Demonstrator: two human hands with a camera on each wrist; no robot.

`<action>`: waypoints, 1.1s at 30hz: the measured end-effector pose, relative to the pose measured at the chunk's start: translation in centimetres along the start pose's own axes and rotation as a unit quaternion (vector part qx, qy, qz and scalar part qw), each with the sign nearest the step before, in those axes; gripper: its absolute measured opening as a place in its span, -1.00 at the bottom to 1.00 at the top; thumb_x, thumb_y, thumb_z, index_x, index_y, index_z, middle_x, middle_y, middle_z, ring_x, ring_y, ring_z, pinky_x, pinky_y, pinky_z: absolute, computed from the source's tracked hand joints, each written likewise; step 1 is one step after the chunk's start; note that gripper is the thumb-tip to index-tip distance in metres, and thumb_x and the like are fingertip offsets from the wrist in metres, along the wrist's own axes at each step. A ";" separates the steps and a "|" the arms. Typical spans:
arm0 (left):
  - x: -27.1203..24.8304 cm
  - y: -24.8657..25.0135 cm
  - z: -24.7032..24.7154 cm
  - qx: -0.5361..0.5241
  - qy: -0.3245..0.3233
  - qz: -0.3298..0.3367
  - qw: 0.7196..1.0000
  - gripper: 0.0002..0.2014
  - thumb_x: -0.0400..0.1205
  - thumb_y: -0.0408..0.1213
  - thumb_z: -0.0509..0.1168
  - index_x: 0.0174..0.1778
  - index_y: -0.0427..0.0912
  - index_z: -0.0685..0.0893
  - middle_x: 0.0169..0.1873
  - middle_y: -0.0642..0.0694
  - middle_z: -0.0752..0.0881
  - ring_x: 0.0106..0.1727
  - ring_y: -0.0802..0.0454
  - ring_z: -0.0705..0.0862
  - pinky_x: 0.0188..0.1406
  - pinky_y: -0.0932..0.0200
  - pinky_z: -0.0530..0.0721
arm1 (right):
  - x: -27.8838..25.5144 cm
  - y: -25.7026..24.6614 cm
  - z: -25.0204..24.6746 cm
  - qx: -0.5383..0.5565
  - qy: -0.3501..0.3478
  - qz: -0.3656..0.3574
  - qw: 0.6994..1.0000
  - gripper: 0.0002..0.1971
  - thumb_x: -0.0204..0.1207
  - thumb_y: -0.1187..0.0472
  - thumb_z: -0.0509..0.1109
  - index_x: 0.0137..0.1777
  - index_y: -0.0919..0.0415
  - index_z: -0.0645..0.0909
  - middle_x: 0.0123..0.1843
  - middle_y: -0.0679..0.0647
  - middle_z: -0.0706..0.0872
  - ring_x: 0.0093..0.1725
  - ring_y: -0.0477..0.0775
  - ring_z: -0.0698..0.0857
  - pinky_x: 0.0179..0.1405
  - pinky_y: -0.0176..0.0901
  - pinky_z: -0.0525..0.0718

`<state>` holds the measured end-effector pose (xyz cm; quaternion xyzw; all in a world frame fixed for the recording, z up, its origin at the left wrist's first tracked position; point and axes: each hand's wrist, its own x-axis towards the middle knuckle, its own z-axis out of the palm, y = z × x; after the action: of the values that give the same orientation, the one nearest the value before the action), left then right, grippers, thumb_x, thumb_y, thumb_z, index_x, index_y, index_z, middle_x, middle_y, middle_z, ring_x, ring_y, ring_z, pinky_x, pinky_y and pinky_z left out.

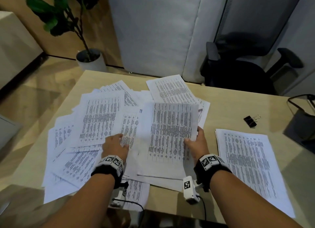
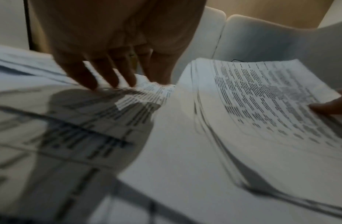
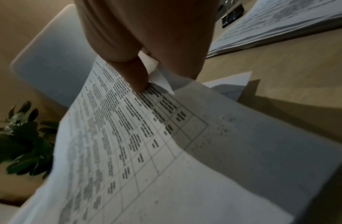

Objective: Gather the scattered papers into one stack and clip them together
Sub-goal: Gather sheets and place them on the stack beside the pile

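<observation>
Printed sheets (image 1: 100, 118) lie scattered and overlapping across the left and middle of the desk. My left hand (image 1: 121, 141) rests on them with fingers stretched out; in the left wrist view its fingertips (image 2: 112, 81) touch the top sheet. My right hand (image 1: 193, 136) pinches a bundle of sheets (image 1: 170, 134) by its right edge and holds it tilted above the pile. In the right wrist view the thumb (image 3: 139, 78) presses on the bundle (image 3: 147, 144). A squared stack (image 1: 247, 163) lies to the right. A black binder clip (image 1: 250, 121) sits beyond it.
The light wooden desk (image 1: 230, 108) has a dark wire-framed container (image 1: 301, 122) at its right edge. A black office chair (image 1: 238, 71) stands behind the desk, and a potted plant (image 1: 90, 60) is on the floor at the far left corner.
</observation>
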<state>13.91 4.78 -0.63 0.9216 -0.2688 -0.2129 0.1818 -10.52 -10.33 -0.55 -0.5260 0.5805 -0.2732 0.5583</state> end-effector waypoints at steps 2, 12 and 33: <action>0.6 -0.6 -0.5 0.057 -0.028 -0.062 0.996 -0.25 0.45 -0.13 0.49 0.53 -0.07 0.33 0.47 -0.27 0.35 0.44 -0.34 0.40 0.33 -0.27 0.51 | -0.4 0.0 0.2 -0.048 -0.011 0.003 0.999 -0.58 0.55 0.44 0.31 0.35 0.08 0.49 -0.01 0.02 0.69 -0.04 0.06 0.68 0.01 -0.07 0.68; 1.2 -1.6 -0.9 -0.176 0.008 0.000 0.984 -0.88 0.53 -0.36 0.38 -0.04 -0.22 0.65 -0.21 -0.18 0.73 -0.20 -0.14 0.71 -0.36 0.23 0.57 | -1.3 0.4 0.9 -0.051 -0.077 0.002 0.996 -0.70 0.53 0.47 0.29 -0.07 0.03 0.68 0.01 0.14 0.80 0.08 0.25 0.73 0.14 0.30 0.70; -2.0 3.6 -4.0 -0.362 -0.095 0.097 0.922 -0.72 0.58 -0.32 0.41 0.20 -0.14 0.60 0.07 -0.05 0.74 0.08 0.04 0.71 0.16 0.01 0.68 | -1.2 -4.2 2.0 0.159 -0.072 -0.003 0.985 -0.61 0.53 0.53 0.33 0.31 0.22 0.57 0.17 0.22 0.76 0.22 0.30 0.71 0.27 0.25 0.66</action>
<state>12.87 4.02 4.95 0.7376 -0.2769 -0.3641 0.4967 -7.61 -9.91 3.28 -0.4505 0.4868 -0.3250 0.6741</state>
